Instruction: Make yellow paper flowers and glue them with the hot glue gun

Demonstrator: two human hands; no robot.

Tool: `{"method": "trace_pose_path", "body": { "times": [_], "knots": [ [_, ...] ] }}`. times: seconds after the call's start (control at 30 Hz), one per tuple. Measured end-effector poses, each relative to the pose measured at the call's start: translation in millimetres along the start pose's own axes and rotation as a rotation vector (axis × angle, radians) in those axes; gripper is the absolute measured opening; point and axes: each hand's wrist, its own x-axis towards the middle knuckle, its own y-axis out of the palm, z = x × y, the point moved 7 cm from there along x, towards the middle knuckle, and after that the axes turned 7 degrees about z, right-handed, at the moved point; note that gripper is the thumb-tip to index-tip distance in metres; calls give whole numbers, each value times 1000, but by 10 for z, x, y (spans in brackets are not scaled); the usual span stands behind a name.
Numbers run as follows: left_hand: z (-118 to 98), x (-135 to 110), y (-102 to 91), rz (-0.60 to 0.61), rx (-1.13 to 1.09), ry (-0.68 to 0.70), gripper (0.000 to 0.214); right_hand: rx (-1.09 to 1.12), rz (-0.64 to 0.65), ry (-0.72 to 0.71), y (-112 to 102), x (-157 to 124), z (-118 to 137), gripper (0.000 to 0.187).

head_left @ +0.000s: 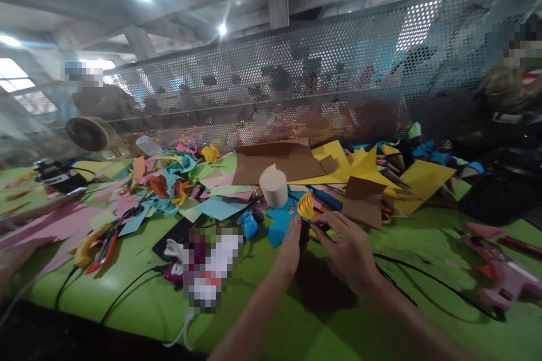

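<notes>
A yellow paper flower [305,205] with curled, layered folds stands upright between my hands, its lower end among my fingertips. My left hand [291,248] is closed round its base from the left. From the right, my right hand [349,245] pinches at the same base with thumb and forefinger. Something dark and thin shows at the fingertips, too small to name. Just behind the flower are a cream paper roll [274,187] and blue paper pieces [280,227]. A brown paper piece [326,287] lies on the green table below my hands.
Coloured paper scraps and brown sheets [275,162] pile along the back. A pink glue gun [502,271] with its cable lies right; a yellow-handled tool [88,243], red-handled pliers [104,251] and a blurred power strip [215,271] lie left. Another person's arm [19,259] reaches in at left.
</notes>
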Motion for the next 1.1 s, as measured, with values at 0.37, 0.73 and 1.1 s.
{"method": "trace_pose_path", "body": {
  "times": [0.37, 0.73, 1.1],
  "knots": [
    [-78, -27, 21, -24, -54, 49, 39, -2, -1, -35, -18, 13, 47, 6],
    [-48, 10, 50, -39, -173, -4, 45, 79, 27, -49, -25, 20, 43, 7],
    [-80, -62, 155, 30, -159, -77, 55, 189, 3, 12, -37, 51, 19, 6]
  ]
}}
